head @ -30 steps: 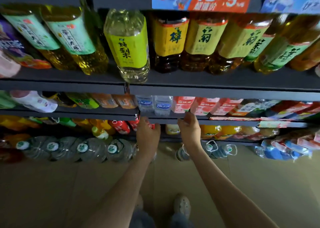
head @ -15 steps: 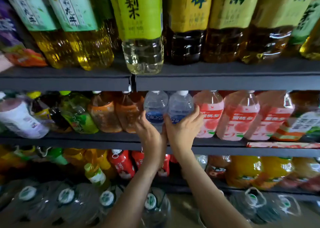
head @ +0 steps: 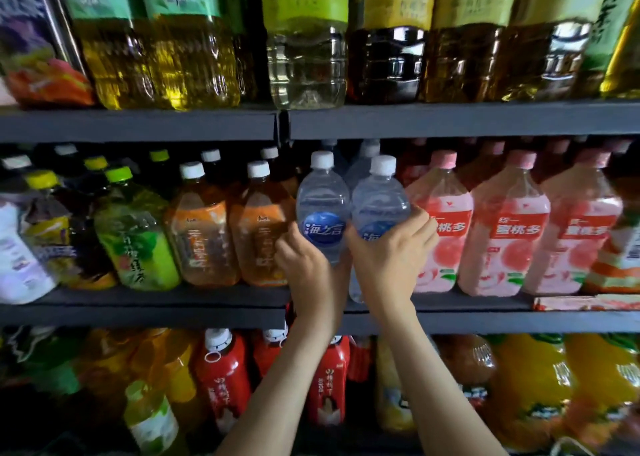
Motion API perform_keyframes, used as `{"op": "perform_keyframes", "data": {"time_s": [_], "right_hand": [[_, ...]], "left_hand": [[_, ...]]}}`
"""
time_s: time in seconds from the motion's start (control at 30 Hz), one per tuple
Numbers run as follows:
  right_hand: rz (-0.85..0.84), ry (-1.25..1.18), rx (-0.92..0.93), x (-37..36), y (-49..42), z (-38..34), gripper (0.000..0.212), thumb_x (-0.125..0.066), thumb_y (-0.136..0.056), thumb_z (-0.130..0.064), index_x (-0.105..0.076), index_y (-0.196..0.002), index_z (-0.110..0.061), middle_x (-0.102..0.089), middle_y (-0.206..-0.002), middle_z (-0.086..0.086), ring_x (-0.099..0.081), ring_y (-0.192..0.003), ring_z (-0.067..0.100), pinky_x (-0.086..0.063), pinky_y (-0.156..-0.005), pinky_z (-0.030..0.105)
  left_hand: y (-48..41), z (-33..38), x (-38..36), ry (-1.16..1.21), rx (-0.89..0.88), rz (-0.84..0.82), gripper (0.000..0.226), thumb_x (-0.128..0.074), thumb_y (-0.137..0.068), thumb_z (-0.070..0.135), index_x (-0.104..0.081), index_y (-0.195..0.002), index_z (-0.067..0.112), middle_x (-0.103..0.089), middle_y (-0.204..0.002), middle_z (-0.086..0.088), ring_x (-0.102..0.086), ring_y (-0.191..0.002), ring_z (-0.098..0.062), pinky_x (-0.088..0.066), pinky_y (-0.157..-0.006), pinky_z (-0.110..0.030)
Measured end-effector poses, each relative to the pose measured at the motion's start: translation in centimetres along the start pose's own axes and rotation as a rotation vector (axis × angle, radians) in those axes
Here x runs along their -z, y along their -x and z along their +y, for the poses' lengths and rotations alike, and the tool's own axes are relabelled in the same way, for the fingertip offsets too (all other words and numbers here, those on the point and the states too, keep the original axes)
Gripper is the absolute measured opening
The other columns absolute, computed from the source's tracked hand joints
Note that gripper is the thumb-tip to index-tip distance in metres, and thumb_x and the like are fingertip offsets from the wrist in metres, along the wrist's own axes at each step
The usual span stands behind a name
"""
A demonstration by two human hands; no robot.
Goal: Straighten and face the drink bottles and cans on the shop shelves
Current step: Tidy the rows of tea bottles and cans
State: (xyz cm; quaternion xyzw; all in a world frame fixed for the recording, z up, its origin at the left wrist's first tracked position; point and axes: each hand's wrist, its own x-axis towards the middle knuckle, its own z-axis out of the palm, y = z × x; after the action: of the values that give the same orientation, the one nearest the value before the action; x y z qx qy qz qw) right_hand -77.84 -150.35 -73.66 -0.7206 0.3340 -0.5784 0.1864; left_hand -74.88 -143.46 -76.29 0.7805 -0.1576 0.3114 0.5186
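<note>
On the middle shelf [head: 138, 305], the left hand [head: 308, 272] and right hand [head: 388, 258] each grip a clear water bottle [head: 322, 199], side by side.

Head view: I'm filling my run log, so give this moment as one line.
step: facing | left hand: grips left water bottle | right hand: grips right water bottle | place: middle shelf

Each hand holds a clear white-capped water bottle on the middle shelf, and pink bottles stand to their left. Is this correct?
Not quite: the head view shows the pink bottles to their right. The left hand and right hand do hold the water bottles on the middle shelf.
</note>
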Motion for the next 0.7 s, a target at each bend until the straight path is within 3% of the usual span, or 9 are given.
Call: {"op": "perform_keyframes", "data": {"time_s": [0.13, 0.3, 0.4, 0.47, 0.6, 0.7], "right_hand": [[-0.029, 0.000, -0.024, 0.0, 0.3, -0.2, 0.078, -0.080, -0.058, -0.044, -0.047, -0.109, 0.005, -0.050, -0.102, 0.019, -0.047, -0.092, 0.038, -0.031, -0.080, 0.035], [-0.066, 0.060, 0.012, 0.3, 0.7, -0.8, 0.092, -0.082, -0.064, -0.046, -0.044, -0.128, 0.008, -0.052, -0.110, 0.024, -0.050, -0.095, 0.040, -0.043, -0.081, 0.043], [-0.157, 0.059, 0.050, 0.8, 1.8, -1.0, 0.101, -0.081, -0.067, -0.042, -0.033, -0.140, 0.007, -0.049, -0.120, 0.025, -0.048, -0.100, 0.040, -0.044, -0.081, 0.045], [-0.184, 0.062, 0.086, 1.7, 2.3, -0.5, 0.102, -0.081, -0.066, -0.041, -0.030, -0.144, 0.003, -0.048, -0.124, 0.024, -0.047, -0.103, 0.040, -0.044, -0.083, 0.046], [-0.216, -0.040, 0.057, 3.4, 1.6, 1.7, 0.082, -0.070, -0.079, -0.037, -0.032, -0.143, -0.004, -0.043, -0.128, 0.016, -0.039, -0.113, 0.031, -0.029, -0.096, 0.035], [-0.113, -0.052, 0.073, 4.7, 0.1, 3.6, 0.064, -0.061, -0.084, -0.035, -0.041, -0.133, 0.002, -0.049, -0.118, 0.019, -0.044, -0.105, 0.032, -0.032, -0.094, 0.036]], "left_hand": [[0.0, -0.1, 0.4, -0.036, 0.009, -0.051, 0.087, -0.078, -0.071, 0.039, -0.039, -0.131, -0.010, -0.045, -0.118, -0.025, -0.040, -0.106, -0.037, -0.039, -0.090, -0.042], [-0.8, -0.4, 0.4, 0.005, 0.015, -0.109, 0.084, -0.079, -0.076, 0.031, -0.035, -0.135, -0.008, -0.040, -0.124, -0.024, -0.037, -0.111, -0.036, -0.034, -0.093, -0.035], [-0.7, -1.1, 0.6, 0.047, 0.012, -0.062, 0.084, -0.080, -0.076, 0.029, -0.034, -0.135, -0.010, -0.039, -0.125, -0.028, -0.039, -0.112, -0.042, -0.036, -0.096, -0.045], [0.1, -0.7, 0.7, 0.076, -0.011, -0.007, 0.083, -0.081, -0.072, 0.016, -0.034, -0.135, -0.011, -0.038, -0.128, -0.032, -0.040, -0.114, -0.046, -0.038, -0.097, -0.049], [2.3, 2.1, 0.2, 0.080, -0.159, 0.114, 0.076, -0.079, -0.065, 0.004, -0.038, -0.128, -0.007, -0.041, -0.126, -0.035, -0.033, -0.116, -0.038, -0.028, -0.103, -0.036], [3.8, 4.6, -0.3, 0.160, -0.250, 0.119, 0.062, -0.073, -0.070, 0.005, -0.042, -0.123, -0.005, -0.044, -0.124, -0.034, -0.034, -0.116, -0.035, -0.017, -0.108, -0.016]]}}
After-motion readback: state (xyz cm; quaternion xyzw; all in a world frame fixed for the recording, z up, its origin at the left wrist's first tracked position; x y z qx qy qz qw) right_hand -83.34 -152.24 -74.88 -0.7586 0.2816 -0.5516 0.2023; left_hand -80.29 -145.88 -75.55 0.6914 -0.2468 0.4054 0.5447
